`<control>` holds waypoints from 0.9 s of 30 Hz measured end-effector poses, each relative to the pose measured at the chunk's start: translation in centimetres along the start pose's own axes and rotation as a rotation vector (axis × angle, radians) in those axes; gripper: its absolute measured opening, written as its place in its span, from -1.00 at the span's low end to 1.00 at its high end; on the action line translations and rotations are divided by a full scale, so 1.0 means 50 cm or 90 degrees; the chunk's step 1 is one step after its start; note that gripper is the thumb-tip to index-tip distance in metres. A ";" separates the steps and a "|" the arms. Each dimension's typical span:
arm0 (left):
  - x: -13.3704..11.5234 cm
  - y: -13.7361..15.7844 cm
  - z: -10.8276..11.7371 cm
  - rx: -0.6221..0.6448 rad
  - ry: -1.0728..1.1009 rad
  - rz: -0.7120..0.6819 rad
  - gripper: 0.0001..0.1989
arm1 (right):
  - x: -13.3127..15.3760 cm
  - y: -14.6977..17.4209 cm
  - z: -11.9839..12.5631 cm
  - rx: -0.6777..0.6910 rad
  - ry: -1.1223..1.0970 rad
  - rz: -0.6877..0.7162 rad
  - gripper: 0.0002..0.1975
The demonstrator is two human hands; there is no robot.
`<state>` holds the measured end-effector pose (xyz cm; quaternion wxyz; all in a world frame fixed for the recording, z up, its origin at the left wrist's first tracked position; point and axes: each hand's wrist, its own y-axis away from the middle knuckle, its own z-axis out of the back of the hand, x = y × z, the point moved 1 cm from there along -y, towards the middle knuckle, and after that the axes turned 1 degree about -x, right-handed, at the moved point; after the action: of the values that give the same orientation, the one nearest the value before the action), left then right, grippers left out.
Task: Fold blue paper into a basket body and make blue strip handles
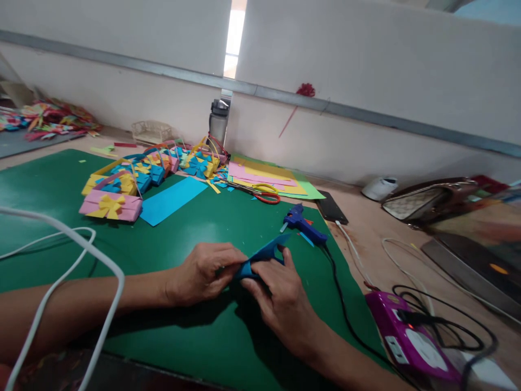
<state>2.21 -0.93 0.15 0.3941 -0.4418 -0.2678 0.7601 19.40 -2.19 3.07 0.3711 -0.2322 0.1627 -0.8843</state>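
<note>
A folded piece of blue paper (266, 251) is held above the green mat between both hands. My left hand (205, 274) pinches its left end between thumb and fingers. My right hand (280, 288) grips the other side, with some fingers inside the fold and the thumb below. Part of the paper is hidden behind my fingers. Just beyond my right hand lies a blue glue gun (303, 224) on its side. A flat blue paper sheet (173, 201) rests farther off, beside a pink paper basket (110, 205) with a yellow bow.
Several paper baskets (150, 168) stand at the back left. Scissors (266, 193) lie before stacked coloured paper (264, 176), near a bottle (218, 120). A phone (331, 206) and purple power strip (411, 331) are right. A white cable (118, 288) loops across the left foreground.
</note>
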 end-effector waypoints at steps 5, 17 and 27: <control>-0.009 -0.009 0.006 -0.026 0.006 -0.012 -0.83 | 0.010 -0.005 0.018 0.041 -0.014 -0.031 -0.74; -0.006 -0.009 0.008 -0.038 -0.101 -0.055 -0.82 | 0.006 -0.010 0.053 0.008 -0.049 0.071 -0.64; -0.006 -0.005 0.002 -0.014 -0.140 -0.077 -0.86 | 0.008 -0.013 0.061 -0.143 0.145 0.243 -0.75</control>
<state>2.31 -1.03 0.52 0.4028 -0.3429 -0.3440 0.7758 20.42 -2.39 6.04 0.4827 -0.1359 0.3412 -0.7951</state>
